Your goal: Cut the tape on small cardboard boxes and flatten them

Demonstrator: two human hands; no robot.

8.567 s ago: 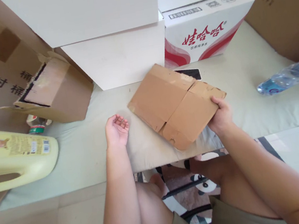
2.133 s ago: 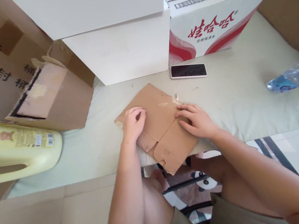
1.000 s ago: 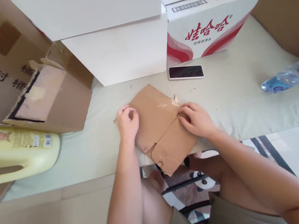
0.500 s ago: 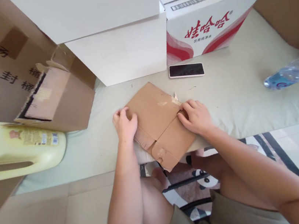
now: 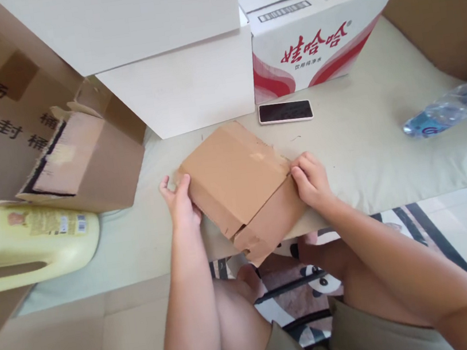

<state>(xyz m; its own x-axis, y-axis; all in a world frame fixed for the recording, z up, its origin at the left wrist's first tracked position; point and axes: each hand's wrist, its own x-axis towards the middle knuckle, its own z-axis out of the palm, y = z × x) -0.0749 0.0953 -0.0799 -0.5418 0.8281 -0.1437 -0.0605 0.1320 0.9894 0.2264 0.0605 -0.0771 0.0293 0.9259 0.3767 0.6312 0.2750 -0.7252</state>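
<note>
A brown cardboard box [image 5: 236, 174], partly folded with its flaps bent down, lies askew near the front edge of the pale cloth surface [image 5: 356, 152]. At its left corner is my left hand [image 5: 181, 199], the thumb on top of the board and other fingers at the side, some of them hidden. My right hand [image 5: 311, 179] pinches the right edge, where the broad panel meets the front flap. That front flap slopes downward over the edge, toward my legs. What lies under the box is hidden.
Behind the box lies a phone [image 5: 285, 112]. White cartons [image 5: 186, 89] and a red-and-white carton [image 5: 319, 41] stand at the back. An open cardboard box [image 5: 101, 159] and a yellow jug [image 5: 51, 241] are on the left; a plastic bottle [image 5: 445, 107] lies right.
The nearly flat cardboard has been raised into more of a box shape, its side and front flaps now bent down. My left hand has shifted slightly left, and my right hand has tightened on the edge.
</note>
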